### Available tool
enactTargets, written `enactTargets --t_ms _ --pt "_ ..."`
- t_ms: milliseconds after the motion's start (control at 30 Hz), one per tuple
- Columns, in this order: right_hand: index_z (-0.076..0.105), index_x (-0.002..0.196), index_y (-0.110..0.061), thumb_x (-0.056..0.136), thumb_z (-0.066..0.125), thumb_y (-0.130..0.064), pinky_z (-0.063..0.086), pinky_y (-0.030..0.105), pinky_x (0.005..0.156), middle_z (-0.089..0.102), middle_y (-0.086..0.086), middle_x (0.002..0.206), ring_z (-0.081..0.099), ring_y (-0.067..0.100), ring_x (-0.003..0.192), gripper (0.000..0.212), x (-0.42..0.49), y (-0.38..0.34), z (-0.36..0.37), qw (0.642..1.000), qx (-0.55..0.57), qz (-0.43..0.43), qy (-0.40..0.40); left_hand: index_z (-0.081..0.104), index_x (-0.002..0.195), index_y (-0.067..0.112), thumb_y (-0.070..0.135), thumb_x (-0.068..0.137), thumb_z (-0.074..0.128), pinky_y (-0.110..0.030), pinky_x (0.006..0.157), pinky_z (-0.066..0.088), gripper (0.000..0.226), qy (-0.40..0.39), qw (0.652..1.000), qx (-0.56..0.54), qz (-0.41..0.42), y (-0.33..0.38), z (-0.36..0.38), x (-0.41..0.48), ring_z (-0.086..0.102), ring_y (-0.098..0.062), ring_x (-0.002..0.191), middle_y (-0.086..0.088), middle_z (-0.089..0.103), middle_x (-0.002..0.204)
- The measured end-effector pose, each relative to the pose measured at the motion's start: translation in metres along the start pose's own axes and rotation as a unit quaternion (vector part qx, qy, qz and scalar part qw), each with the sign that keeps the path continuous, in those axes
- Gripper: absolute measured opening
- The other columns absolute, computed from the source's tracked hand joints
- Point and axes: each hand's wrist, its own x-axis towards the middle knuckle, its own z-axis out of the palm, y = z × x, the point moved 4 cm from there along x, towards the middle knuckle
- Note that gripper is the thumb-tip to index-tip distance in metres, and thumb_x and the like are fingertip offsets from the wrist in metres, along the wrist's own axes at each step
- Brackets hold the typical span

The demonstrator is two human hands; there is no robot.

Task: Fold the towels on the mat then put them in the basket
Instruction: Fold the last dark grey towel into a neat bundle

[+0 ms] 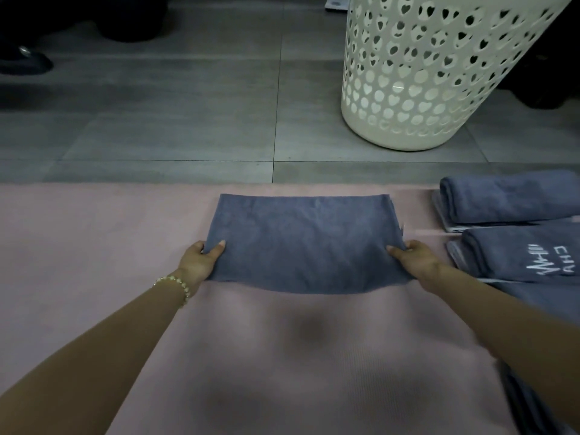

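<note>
Left hand (197, 262) and right hand (417, 259) at towel (301, 243) side edges, mat (94, 246) all round.

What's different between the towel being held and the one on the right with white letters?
The held towel lies thin and flat at the middle of the mat; the lettered towel is a thick folded bundle at the right. The left hand and right hand pinch the held towel's ends; nothing touches the lettered towel. The lettered towel shows white lettering; the held towel looks plain. Both are grey-blue.

Basket (439, 73) beyond bare floor (188, 120)
</note>
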Motion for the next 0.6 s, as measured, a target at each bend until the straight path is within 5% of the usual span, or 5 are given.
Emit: enactTargets --t_ms 100,200,400,500,600 --pt "0.063 0.113 0.003 0.079 0.075 -0.026 0.047 0.027 0.060 0.067 0.016 0.101 0.059 0.022 0.075 0.046 -0.017 0.013 -0.019 0.997 0.068 -0.019 -0.040 0.060 0.103 0.002 0.032 0.088 0.064 -0.035 0.082 0.051 0.033 -0.020 1.000 0.007 0.000 -0.007 -0.018 -0.010 0.063 -0.031 0.093 -0.015 0.066 0.105" --pt "0.069 0.106 0.001 0.033 0.092 -0.047 0.055 0.024 0.060 0.071 0.017 0.099 0.067 0.022 0.075 0.091 -0.044 0.051 -0.038 0.986 0.112 0.017 -0.125 0.067 0.102 0.005 0.032 0.084 0.069 -0.032 0.076 0.053 0.033 -0.094 0.993 0.071 -0.009 -0.026 -0.034 -0.034 0.068 -0.025 0.086 -0.011 0.071 0.099" --pt "0.069 0.091 0.001 -0.003 0.088 -0.055 0.054 0.017 0.054 0.074 0.008 0.080 0.070 0.013 0.066 0.111 -0.082 0.108 -0.037 0.980 0.054 0.056 -0.181 0.067 0.097 0.013 0.031 0.086 0.067 -0.017 0.062 0.053 0.022 -0.235 0.952 0.184 -0.069 -0.075 -0.036 -0.076 0.069 -0.008 0.074 -0.001 0.072 0.095" --pt "0.058 0.083 0.004 0.022 0.097 -0.037 0.051 0.019 0.049 0.066 0.002 0.059 0.064 0.009 0.053 0.083 -0.071 0.095 -0.036 0.988 -0.034 0.001 -0.148 0.063 0.073 0.008 0.039 0.087 0.064 -0.021 0.056 0.049 0.034 -0.183 0.932 0.312 0.006 -0.065 -0.039 -0.060 0.060 -0.014 0.055 -0.005 0.066 0.069" --pt "0.049 0.108 -0.001 0.070 0.082 -0.013 0.050 0.026 0.068 0.063 0.010 0.088 0.063 0.022 0.083 0.051 -0.044 0.068 -0.038 0.994 -0.073 -0.062 -0.048 0.056 0.083 0.008 0.047 0.081 0.066 -0.031 0.072 0.047 0.040 -0.088 0.957 0.254 0.111 -0.042 -0.034 -0.038 0.058 -0.022 0.072 -0.004 0.060 0.076"
